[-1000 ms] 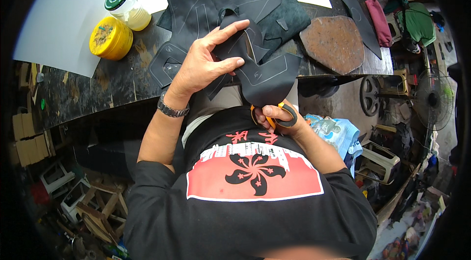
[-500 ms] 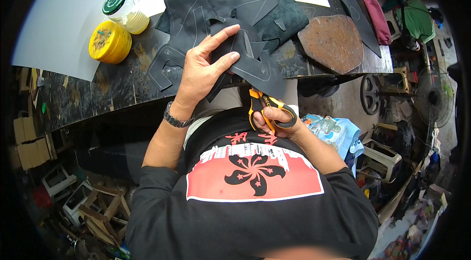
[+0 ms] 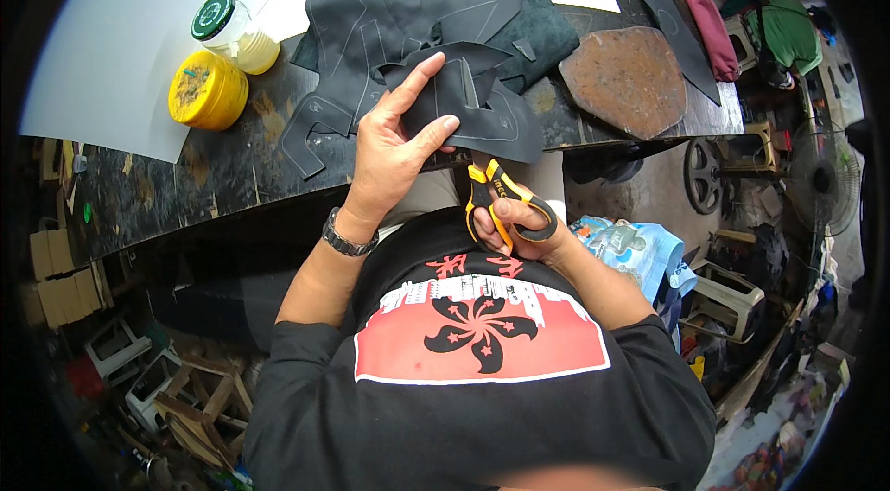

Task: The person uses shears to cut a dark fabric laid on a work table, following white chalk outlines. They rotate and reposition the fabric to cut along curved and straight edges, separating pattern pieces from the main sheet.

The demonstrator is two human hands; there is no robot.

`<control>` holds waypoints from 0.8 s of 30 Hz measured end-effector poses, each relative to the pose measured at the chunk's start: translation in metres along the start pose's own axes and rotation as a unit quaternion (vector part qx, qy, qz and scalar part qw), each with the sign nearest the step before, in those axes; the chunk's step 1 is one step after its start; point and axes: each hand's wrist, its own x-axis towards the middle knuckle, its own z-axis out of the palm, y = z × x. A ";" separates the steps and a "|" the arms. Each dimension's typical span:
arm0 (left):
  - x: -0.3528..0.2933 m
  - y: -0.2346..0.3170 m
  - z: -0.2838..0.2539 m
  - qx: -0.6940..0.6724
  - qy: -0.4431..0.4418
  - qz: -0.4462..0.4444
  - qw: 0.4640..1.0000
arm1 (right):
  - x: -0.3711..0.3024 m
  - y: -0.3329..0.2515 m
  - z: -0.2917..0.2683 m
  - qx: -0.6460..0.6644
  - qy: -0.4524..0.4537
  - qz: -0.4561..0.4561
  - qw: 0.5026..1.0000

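At the table's front edge, my left hand (image 3: 394, 143) grips a dark leather piece (image 3: 477, 111) marked with pale outlines. Thumb and index finger lie on its top; the other fingers are mostly hidden beneath. The piece has a narrow slit and a rounded lower right edge. Below it, close to my body, my right hand (image 3: 514, 222) is closed around scissors (image 3: 491, 180) with yellow and black handles. Their blades point up under the leather's lower edge and are largely hidden. A larger dark leather sheet (image 3: 389, 4), also outlined, lies behind on the table.
On the worn dark table (image 3: 222, 157) stand a yellow tub (image 3: 209, 92) and a clear jar (image 3: 246, 41) with a green lid. To the right lie a brown board (image 3: 626, 83), a long black piece (image 3: 677, 37) and a pink pouch (image 3: 712, 35). A fan (image 3: 825, 176) stands far right.
The held leather has shifted and turned slightly, its lower right edge now rising. More of the scissors shows below it, and their handles have spread a little. My left hand moved slightly right.
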 end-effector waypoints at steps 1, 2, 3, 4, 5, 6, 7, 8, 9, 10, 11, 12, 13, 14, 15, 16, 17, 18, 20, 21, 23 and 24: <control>0.000 0.000 0.000 -0.005 0.000 -0.002 1.000 | -0.001 0.000 0.000 -0.002 0.001 -0.002 1.000; -0.001 0.000 0.001 -0.011 0.001 -0.002 1.000 | -0.001 0.000 0.000 -0.004 0.002 -0.003 1.000; -0.001 0.000 0.001 -0.013 -0.001 -0.003 1.000 | -0.002 0.000 0.000 -0.001 0.002 -0.004 1.000; -0.001 0.000 0.001 -0.017 -0.002 -0.002 1.000 | -0.002 0.000 0.000 0.001 0.003 -0.004 1.000; -0.001 0.000 0.001 -0.020 -0.004 -0.002 1.000 | -0.003 0.001 0.000 0.005 0.003 -0.006 1.000; -0.001 0.000 0.001 -0.031 -0.003 -0.001 1.000 | -0.003 0.001 0.001 0.003 0.004 -0.004 1.000; -0.002 0.000 0.002 -0.042 -0.003 -0.001 0.999 | -0.003 0.001 0.001 0.002 0.005 -0.005 1.000; -0.002 0.001 0.002 -0.054 -0.004 0.001 0.999 | -0.003 0.001 0.001 0.001 0.007 -0.004 1.000; -0.002 0.001 0.002 -0.051 -0.002 -0.003 0.999 | -0.003 0.001 0.001 0.003 0.003 -0.004 1.000; -0.002 0.002 0.002 -0.048 -0.001 -0.005 0.999 | -0.002 0.001 0.001 0.004 0.001 -0.004 1.000; -0.003 0.002 0.002 -0.045 0.000 -0.002 0.999 | -0.002 0.001 0.002 0.006 -0.001 -0.004 1.000; -0.003 0.002 0.002 -0.043 0.005 -0.008 0.999 | -0.002 0.001 0.002 0.005 0.000 -0.002 1.000; -0.004 0.002 0.003 -0.041 0.009 -0.010 0.999 | -0.002 0.001 0.003 0.005 0.002 -0.001 1.000; -0.005 0.002 0.003 -0.041 0.011 -0.004 0.999 | -0.002 0.001 0.004 0.005 0.005 0.000 1.000; -0.005 0.001 0.004 -0.033 0.019 -0.006 0.999 | -0.002 0.001 0.005 -0.003 0.015 -0.004 1.000; -0.005 0.000 0.005 -0.026 0.024 0.001 0.999 | -0.002 0.002 0.006 -0.011 0.026 -0.007 1.000; -0.005 -0.001 0.005 -0.017 0.031 0.001 0.999 | -0.001 0.002 0.007 -0.020 0.036 -0.010 0.999; -0.005 -0.001 0.006 -0.021 0.032 0.009 0.999 | -0.001 0.003 0.008 -0.024 0.040 -0.012 0.999; -0.006 -0.003 0.006 -0.028 0.035 0.010 0.999 | 0.000 0.003 0.009 -0.032 0.050 -0.013 0.998; -0.007 -0.003 0.006 -0.025 0.034 0.010 0.999 | 0.000 0.004 0.009 -0.040 0.051 -0.013 0.998; -0.008 -0.003 0.006 -0.019 0.033 0.011 0.999 | 0.000 0.003 0.010 -0.058 0.057 -0.011 0.997; -0.008 -0.004 0.006 -0.016 0.034 0.011 0.999 | 0.000 0.003 0.010 -0.064 0.059 -0.013 0.996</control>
